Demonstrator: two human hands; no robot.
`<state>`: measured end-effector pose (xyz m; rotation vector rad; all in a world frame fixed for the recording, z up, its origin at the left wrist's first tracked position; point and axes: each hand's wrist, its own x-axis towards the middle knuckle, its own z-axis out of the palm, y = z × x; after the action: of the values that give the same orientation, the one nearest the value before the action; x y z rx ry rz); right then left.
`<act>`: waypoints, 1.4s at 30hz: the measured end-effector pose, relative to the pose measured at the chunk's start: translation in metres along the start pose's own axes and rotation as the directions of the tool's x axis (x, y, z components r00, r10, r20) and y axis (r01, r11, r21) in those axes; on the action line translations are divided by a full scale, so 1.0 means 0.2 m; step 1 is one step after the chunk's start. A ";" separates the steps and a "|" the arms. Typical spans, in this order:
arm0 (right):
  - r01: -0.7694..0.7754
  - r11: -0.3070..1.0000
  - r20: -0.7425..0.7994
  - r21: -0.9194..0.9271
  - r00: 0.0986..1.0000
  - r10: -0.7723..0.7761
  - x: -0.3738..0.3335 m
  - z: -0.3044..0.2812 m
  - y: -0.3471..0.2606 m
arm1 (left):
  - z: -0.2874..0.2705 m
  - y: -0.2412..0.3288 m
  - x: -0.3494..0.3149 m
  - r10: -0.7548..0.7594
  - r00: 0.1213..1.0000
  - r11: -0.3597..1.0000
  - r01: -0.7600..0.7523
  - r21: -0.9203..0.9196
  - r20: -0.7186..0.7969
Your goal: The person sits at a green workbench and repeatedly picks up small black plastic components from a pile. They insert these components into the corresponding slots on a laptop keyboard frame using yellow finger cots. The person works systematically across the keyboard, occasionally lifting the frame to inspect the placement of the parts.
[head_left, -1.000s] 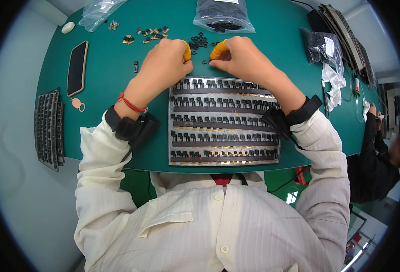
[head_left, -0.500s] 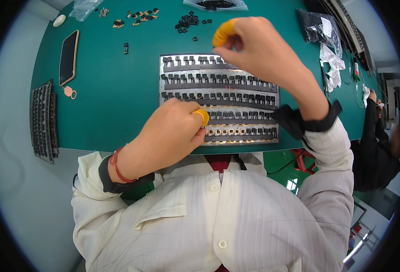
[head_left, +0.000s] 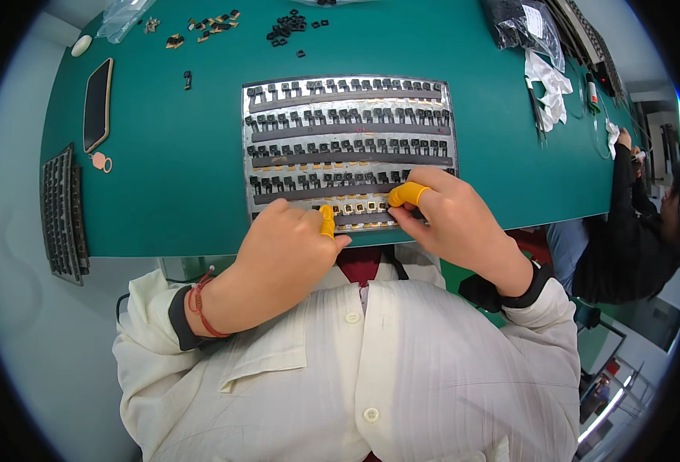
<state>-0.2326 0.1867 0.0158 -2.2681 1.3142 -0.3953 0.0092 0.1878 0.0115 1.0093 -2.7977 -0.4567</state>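
Observation:
A metal tray [head_left: 348, 165] lies near the front edge of the green table, with rows of small black square parts standing along dark strips. In its nearest row, several gold-framed squares [head_left: 360, 208] show without black tops. My left hand [head_left: 290, 240] is closed at the left part of that row, its thumb against a finger in a yellow finger cot. My right hand [head_left: 455, 223] pinches at the same row, right of the gold squares, its index finger in a yellow cot. Whatever sits between the fingertips of either hand is hidden or too small to name.
Loose black squares [head_left: 284, 29] and gold-and-black parts [head_left: 215, 25] lie toward the back. A phone [head_left: 97, 105] rests at left, near stacked trays [head_left: 63, 215]. Bags [head_left: 521, 27], white cloth [head_left: 549, 88] and tweezers [head_left: 536, 112] are at right, where another person [head_left: 625, 231] sits.
My right hand has come down from above the tray's far edge to its nearest row, beside my left hand. My left hand stays at that row. The whole view has shifted slightly.

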 end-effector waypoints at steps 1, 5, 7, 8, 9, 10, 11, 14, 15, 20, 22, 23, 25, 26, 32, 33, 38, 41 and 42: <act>-0.002 1.000 0.001 -0.025 1.000 0.002 -0.01 0.01 0.00 | 0.00 0.00 -0.01 -0.003 0.999 1.000 0.003 0.002 0.042; 0.040 0.997 -0.072 -0.067 0.996 -0.045 -0.04 0.05 0.00 | -0.05 -0.02 0.04 0.001 0.987 0.999 0.007 -0.050 0.161; 0.055 0.991 -0.085 -0.118 0.994 -0.065 -0.05 0.05 -0.02 | -0.13 -0.08 0.08 -0.069 0.973 0.981 0.105 -0.160 0.221; 0.056 0.988 -0.093 -0.145 0.993 -0.069 -0.06 0.06 -0.03 | -0.17 -0.12 0.11 -0.094 0.963 0.965 0.151 -0.215 0.254; 0.073 0.985 -0.130 -0.154 0.987 -0.094 -0.07 0.07 -0.04 | -0.21 -0.18 0.15 -0.111 0.952 0.952 0.185 -0.246 0.286; 0.060 0.982 -0.075 -0.177 0.994 -0.074 -0.08 0.06 -0.05 | -0.27 -0.23 0.19 -0.199 0.944 0.923 0.270 -0.274 0.262; 0.049 0.980 -0.018 -0.195 0.998 -0.053 -0.09 0.05 -0.07 | -0.28 -0.30 0.23 -0.258 0.953 0.917 0.293 -0.272 0.157; 0.055 0.972 0.011 -0.228 0.999 -0.053 -0.10 0.05 -0.09 | -0.30 -0.51 0.31 -0.359 0.925 0.921 0.330 -0.207 -0.122; 0.065 0.969 -0.001 -0.238 0.998 -0.067 -0.10 0.05 -0.09 | -0.30 -0.57 0.34 -0.345 0.927 0.926 0.310 -0.214 -0.149; 0.031 0.986 0.076 -0.167 0.997 -0.018 -0.07 0.04 -0.10 | -0.21 -0.72 0.51 -0.275 0.935 0.948 0.225 -0.224 -0.225; 0.017 0.990 0.145 -0.140 0.989 0.004 -0.05 0.02 -0.10 | -0.17 -0.72 0.57 -0.310 0.924 0.941 0.264 -0.213 -0.222; 0.020 0.990 0.178 -0.138 0.984 0.005 -0.03 0.01 -0.10 | -0.15 -0.72 0.61 -0.331 0.923 0.935 0.291 -0.205 -0.198; 0.047 0.990 0.242 -0.136 0.970 -0.012 0.01 -0.01 -0.10 | -0.10 -0.74 0.62 -0.309 0.919 0.951 0.291 -0.109 -0.245; 0.067 0.988 0.271 -0.138 0.962 -0.028 0.02 -0.03 -0.10 | -0.10 -0.73 0.62 -0.296 0.916 0.955 0.291 -0.061 -0.269; 0.059 0.998 0.483 -0.017 0.874 -0.043 0.28 -0.24 -0.03 | -0.15 -0.77 0.46 -0.300 0.924 0.954 0.291 -0.070 -0.237; 0.084 0.996 0.413 0.000 0.908 -0.076 0.36 -0.25 0.00 | -0.16 -0.79 0.44 -0.296 0.921 0.955 0.290 -0.063 -0.251; 0.114 0.992 0.025 -0.058 0.993 -0.113 0.79 -0.22 0.09 | -0.19 -0.81 0.40 -0.433 0.872 0.897 0.390 -0.209 -0.230; 0.142 0.990 -0.059 -0.007 0.988 -0.142 1.03 -0.09 0.18 | -0.20 -0.81 0.40 -0.500 0.846 0.863 0.467 -0.193 -0.186; 0.116 0.993 -0.053 -0.013 0.992 -0.116 1.08 -0.07 0.18 | -0.20 -0.81 0.40 -0.520 0.837 0.852 0.492 -0.181 -0.170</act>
<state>-0.1587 -0.0187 0.0088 -2.3647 1.2160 -0.4942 0.0542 0.0079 -0.0014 1.6645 -2.2530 -0.5382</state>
